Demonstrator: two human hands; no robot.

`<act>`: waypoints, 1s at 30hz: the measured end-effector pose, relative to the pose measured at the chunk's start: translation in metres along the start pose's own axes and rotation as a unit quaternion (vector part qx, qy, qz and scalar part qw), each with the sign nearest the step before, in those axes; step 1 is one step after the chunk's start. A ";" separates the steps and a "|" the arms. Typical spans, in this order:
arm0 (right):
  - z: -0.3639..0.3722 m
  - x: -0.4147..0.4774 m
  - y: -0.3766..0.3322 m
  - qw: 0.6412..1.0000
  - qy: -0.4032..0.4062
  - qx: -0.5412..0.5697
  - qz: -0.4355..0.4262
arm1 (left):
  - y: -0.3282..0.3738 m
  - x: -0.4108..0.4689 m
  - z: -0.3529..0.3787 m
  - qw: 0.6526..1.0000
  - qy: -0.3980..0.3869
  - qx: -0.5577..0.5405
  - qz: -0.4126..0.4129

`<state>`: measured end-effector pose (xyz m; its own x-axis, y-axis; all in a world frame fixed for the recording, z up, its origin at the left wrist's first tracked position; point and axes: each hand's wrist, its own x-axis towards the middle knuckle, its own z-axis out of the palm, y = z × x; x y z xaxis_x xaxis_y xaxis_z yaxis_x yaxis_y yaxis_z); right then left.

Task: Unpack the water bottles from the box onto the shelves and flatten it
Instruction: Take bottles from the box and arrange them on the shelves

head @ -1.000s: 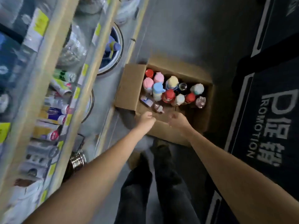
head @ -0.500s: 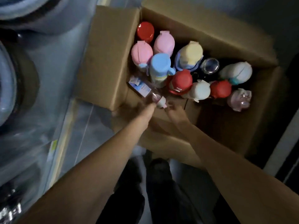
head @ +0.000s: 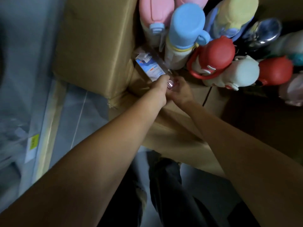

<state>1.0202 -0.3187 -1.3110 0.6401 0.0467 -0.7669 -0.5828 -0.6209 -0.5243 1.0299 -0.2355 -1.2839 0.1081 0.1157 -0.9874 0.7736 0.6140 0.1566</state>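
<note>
The clear bottle (head: 150,68) lies slanted in the near left corner of the box (head: 98,46), against the upright blue-capped bottle (head: 183,30). The left hand (head: 159,87) and right hand (head: 179,91) meet at its ribbed cap (head: 171,83), fingers curled round that end. It looks like thin, light plastic, smooth and apt to flex or slip, so the cap and neck seem the surest hold.
</note>
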 end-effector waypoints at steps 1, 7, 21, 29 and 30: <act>-0.001 -0.005 -0.003 1.000 -0.001 0.001 0.002 | 0.000 -0.006 -0.004 1.000 -0.005 0.013 -0.006; -0.024 -0.075 -0.036 0.999 0.012 0.004 0.033 | 0.002 -0.084 -0.019 0.999 -0.037 0.037 -0.001; -0.100 -0.298 -0.129 1.000 0.019 -0.011 0.008 | 0.000 -0.290 -0.109 0.740 0.010 0.559 0.374; -0.112 -0.427 -0.183 0.993 -0.035 -0.103 -0.042 | 0.000 -0.410 -0.169 0.433 -0.031 0.758 0.487; -0.112 -0.442 -0.190 0.990 -0.041 -0.118 -0.059 | -0.003 -0.427 -0.176 0.418 -0.026 0.754 0.507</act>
<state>0.9041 -0.3090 -0.8308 0.6482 0.1872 -0.7381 -0.3669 -0.7726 -0.5181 0.8720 -0.1495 -0.8585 0.8403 -0.3203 -0.4373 -0.1746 -0.9237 0.3410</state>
